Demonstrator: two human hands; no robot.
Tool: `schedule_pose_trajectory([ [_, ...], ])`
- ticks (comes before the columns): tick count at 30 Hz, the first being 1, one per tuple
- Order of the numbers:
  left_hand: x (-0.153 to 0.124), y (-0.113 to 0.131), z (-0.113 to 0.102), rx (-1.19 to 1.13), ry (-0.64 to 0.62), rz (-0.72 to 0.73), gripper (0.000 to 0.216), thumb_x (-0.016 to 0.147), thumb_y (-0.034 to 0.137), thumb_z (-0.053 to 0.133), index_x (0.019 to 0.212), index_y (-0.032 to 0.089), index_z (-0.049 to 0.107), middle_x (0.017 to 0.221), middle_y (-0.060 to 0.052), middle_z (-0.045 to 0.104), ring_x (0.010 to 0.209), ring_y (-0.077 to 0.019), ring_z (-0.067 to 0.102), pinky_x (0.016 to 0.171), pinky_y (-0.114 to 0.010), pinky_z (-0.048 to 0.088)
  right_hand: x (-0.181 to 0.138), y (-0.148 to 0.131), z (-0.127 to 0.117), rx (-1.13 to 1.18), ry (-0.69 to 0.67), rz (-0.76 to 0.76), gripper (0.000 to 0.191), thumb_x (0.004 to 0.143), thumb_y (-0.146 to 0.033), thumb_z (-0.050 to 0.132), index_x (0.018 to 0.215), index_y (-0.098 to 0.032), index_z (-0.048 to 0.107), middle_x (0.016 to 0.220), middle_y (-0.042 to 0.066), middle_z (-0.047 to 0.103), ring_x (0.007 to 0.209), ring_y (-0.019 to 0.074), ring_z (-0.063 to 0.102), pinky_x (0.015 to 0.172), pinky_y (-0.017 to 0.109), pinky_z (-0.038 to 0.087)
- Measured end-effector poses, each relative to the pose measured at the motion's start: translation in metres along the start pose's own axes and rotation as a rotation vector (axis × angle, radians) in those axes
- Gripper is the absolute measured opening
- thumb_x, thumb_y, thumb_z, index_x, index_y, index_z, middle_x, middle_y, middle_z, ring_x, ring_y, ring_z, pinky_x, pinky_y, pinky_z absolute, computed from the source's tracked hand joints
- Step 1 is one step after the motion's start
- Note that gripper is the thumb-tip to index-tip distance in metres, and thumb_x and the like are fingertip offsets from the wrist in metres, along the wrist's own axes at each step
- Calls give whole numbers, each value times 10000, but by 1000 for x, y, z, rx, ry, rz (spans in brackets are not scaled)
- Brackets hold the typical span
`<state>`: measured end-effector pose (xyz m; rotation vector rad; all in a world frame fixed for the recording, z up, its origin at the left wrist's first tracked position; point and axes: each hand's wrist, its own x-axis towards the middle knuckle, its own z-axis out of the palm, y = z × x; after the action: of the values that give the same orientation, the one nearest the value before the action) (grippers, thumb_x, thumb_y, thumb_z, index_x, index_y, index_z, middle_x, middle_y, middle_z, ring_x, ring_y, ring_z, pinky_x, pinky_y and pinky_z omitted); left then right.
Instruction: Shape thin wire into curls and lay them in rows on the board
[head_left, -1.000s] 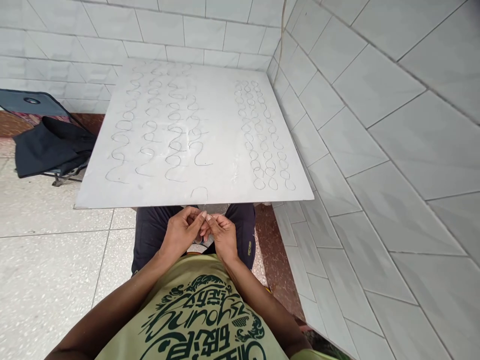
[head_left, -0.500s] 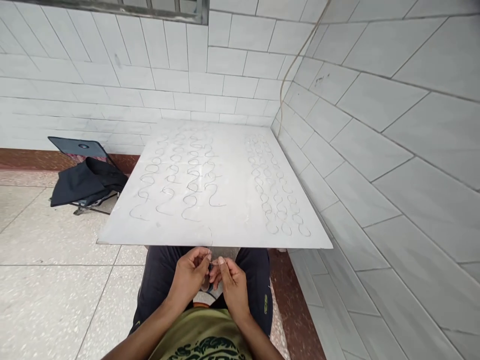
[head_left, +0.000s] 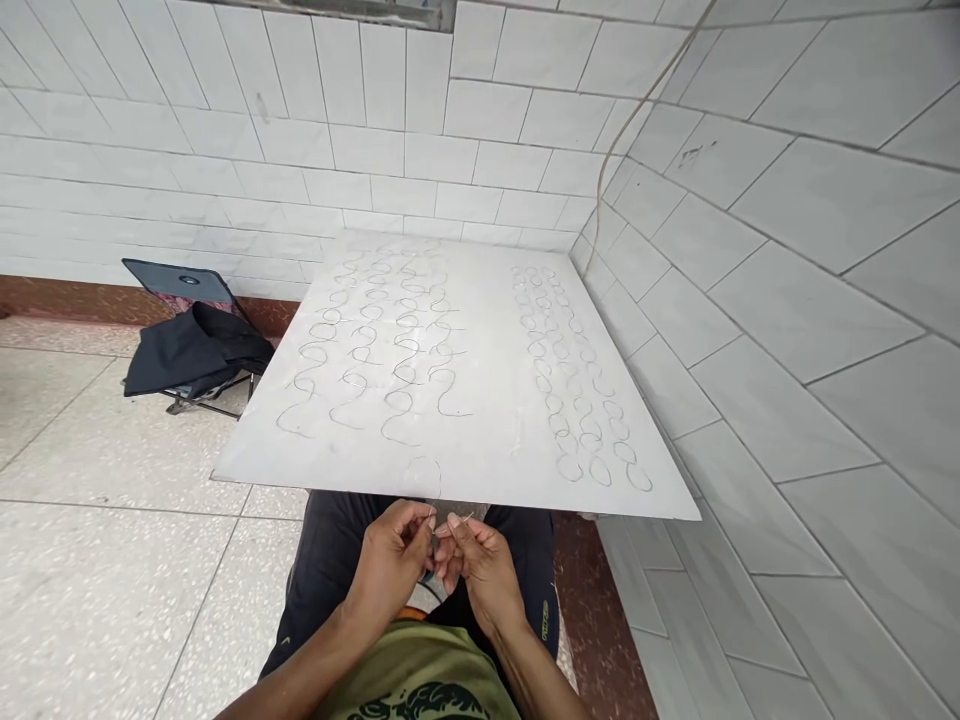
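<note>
Just below the near edge of a white board point(head_left: 495, 455), my left hand point(head_left: 394, 552) pinches a thin curved wire point(head_left: 439, 478), whose loop stands out against the board. My right hand point(head_left: 486, 570) is close beside it, its thumb and finger pressed together. A short thin piece pokes out above those fingertips; whether it belongs to the same wire I cannot tell. The other right fingers curl near the left fingertips, and something small and dark between the hands is mostly hidden. S-shaped wires point(head_left: 401, 400) lie in columns on the board's left part. Linked wavy wires point(head_left: 570, 465) lie on its right.
Tiled walls point(head_left: 517, 160) meet the board at the back and right. A cable point(head_left: 600, 190) runs down the corner. On the speckled floor point(head_left: 112, 580) at left stands a folding chair point(head_left: 187, 283) with dark cloth point(head_left: 196, 350) on it. My knees are under the board.
The view has shifted, so the board and chair appear further right. My hands stay close together below the edge, the wire still in my left fingers. The thin piece now shows above my right fingertips.
</note>
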<state>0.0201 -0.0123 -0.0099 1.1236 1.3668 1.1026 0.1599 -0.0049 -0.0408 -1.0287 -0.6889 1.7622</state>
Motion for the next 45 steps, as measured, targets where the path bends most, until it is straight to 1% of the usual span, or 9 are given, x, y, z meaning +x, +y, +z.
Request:
schedule_pose_trajectory([
  [3, 6, 5, -1, -55, 27, -86, 276, 896, 455, 686, 911, 179, 701, 696, -17, 683, 560, -162, 640, 547, -286, 545, 2, -8, 3, -75, -15, -68, 376, 912, -527, 724, 852, -155, 736, 642, 41, 706, 472, 122, 607, 420, 209, 465],
  [6, 11, 12, -1, -110, 36, -133, 304, 861, 475, 728, 887, 173, 703, 656, -10, 690, 547, -164, 654, 545, -285, 557, 4, -17, 5, -187, -37, -145, 365, 953, -486, 686, 788, -162, 718, 643, 29, 697, 473, 109, 585, 468, 221, 481],
  [10, 13, 21, -1, -156, 7, -160, 310, 835, 458, 777, 886, 158, 718, 641, -7, 690, 542, -149, 655, 550, -267, 560, 6, -28, 4, -307, 5, -226, 355, 971, -476, 661, 791, -172, 698, 663, 14, 690, 507, 109, 585, 495, 221, 473],
  [18, 19, 17, -7, -440, -155, -256, 371, 803, 311, 851, 1125, 145, 768, 835, -64, 755, 682, -134, 676, 626, -237, 564, 12, -38, -5, -200, -51, -204, 331, 961, -494, 664, 834, -189, 692, 650, -3, 665, 486, 115, 573, 471, 232, 485],
  [22, 23, 12, -6, -530, -196, -284, 371, 800, 267, 854, 1137, 131, 781, 868, -82, 762, 744, -139, 685, 650, -228, 567, 13, -38, -11, -186, -59, -201, 358, 941, -532, 674, 831, -192, 698, 650, -5, 663, 481, 110, 570, 465, 228, 489],
  [26, 24, 15, -1, -571, -159, -271, 343, 786, 281, 867, 1082, 123, 797, 917, -76, 758, 737, -118, 677, 673, -226, 571, 13, -35, -14, -172, -56, -195, 375, 936, -550, 673, 841, -188, 698, 659, -3, 671, 484, 113, 583, 460, 231, 497],
  [31, 26, 17, 8, -494, -55, -239, 343, 795, 391, 854, 1000, 124, 787, 788, -25, 699, 639, -97, 630, 598, -222, 534, 11, -32, -12, -202, -47, -213, 370, 943, -542, 665, 849, -185, 691, 672, 2, 687, 496, 114, 594, 458, 224, 490],
  [39, 30, 19, 12, -325, -19, -5, 459, 841, 404, 807, 1227, 179, 701, 632, 50, 614, 513, -86, 525, 530, -216, 442, 3, -31, -2, -208, -45, -137, 420, 908, -598, 679, 812, -190, 650, 629, -17, 652, 445, 98, 542, 430, 214, 459],
  [45, 30, 17, 14, -333, -20, 45, 471, 900, 393, 743, 1316, 190, 656, 565, 68, 584, 471, -83, 481, 511, -210, 413, -2, -33, 2, -255, -45, -168, 397, 938, -565, 657, 807, -191, 636, 606, -27, 621, 437, 91, 527, 437, 215, 439],
])
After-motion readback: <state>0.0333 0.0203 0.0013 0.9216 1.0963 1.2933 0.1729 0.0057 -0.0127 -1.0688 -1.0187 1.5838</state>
